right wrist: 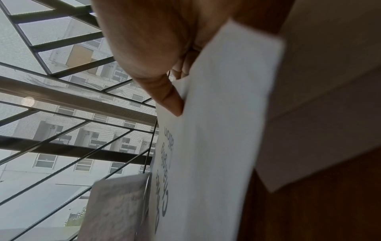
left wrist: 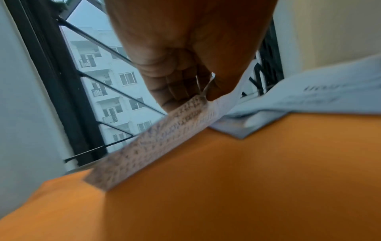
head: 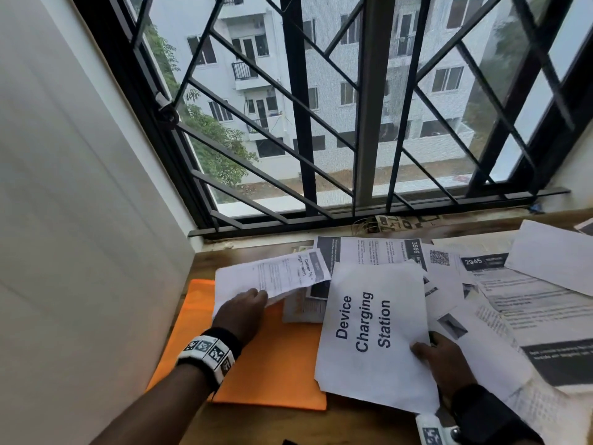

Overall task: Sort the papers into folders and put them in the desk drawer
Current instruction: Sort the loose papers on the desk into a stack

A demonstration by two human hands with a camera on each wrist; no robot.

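Observation:
An orange folder (head: 269, 364) lies flat on the wooden desk (head: 256, 425) at the left. My left hand (head: 244, 311) hovers over it and pinches a printed sheet (head: 272, 277) headed "Curtain Tie Organization"; the left wrist view shows the sheet (left wrist: 156, 137) caught between thumb and fingers above the folder (left wrist: 226, 187). My right hand (head: 439, 358) grips the lower right edge of a sheet reading "Device Charging Station" (head: 372, 329), thumb on top. The right wrist view shows that thumb (right wrist: 164, 93) pressed on the sheet (right wrist: 216, 130).
Several more printed papers (head: 513, 300) are spread over the right and back of the desk, overlapping. A barred window (head: 321, 123) stands just behind the desk and a white wall (head: 64, 220) closes the left side. No drawer is in view.

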